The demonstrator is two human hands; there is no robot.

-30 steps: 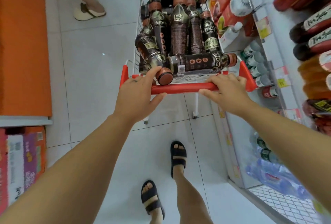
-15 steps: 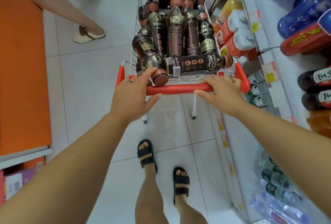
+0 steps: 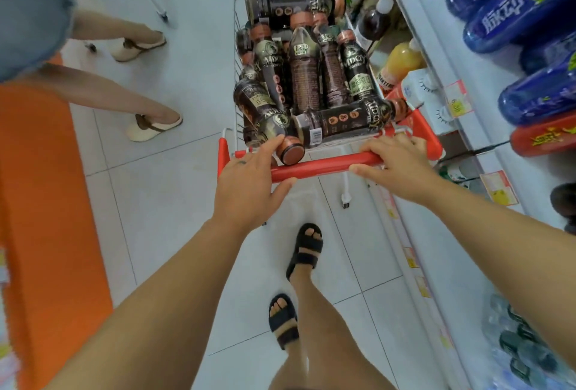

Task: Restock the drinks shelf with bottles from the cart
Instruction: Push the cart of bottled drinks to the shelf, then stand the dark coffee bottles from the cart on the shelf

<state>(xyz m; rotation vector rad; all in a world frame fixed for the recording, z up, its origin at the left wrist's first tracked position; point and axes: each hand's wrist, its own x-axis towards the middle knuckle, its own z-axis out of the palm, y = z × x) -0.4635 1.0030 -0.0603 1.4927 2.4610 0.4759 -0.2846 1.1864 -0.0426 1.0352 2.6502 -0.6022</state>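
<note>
A wire cart with a red handle bar (image 3: 324,166) stands ahead of me, piled with several dark brown coffee bottles (image 3: 304,78) with copper caps. My left hand (image 3: 246,190) grips the left end of the bar, its fingertips touching the cap of one lying bottle (image 3: 291,152). My right hand (image 3: 396,165) grips the right end of the bar. The drinks shelf (image 3: 467,84) runs along the right, holding blue bottles (image 3: 511,12), a red bottle (image 3: 542,137) and juice bottles (image 3: 402,62).
Another person's legs in cream sandals (image 3: 152,126) stand on the tiled floor left of the cart. An orange unit (image 3: 40,196) lines the left side. Water bottles (image 3: 523,355) fill the lowest shelf at right. My feet in black sandals (image 3: 304,249) are below.
The cart and I have moved forward along the aisle beside the shelf. The other person's legs are now closer at the left. Both hands keep their hold on the bar.
</note>
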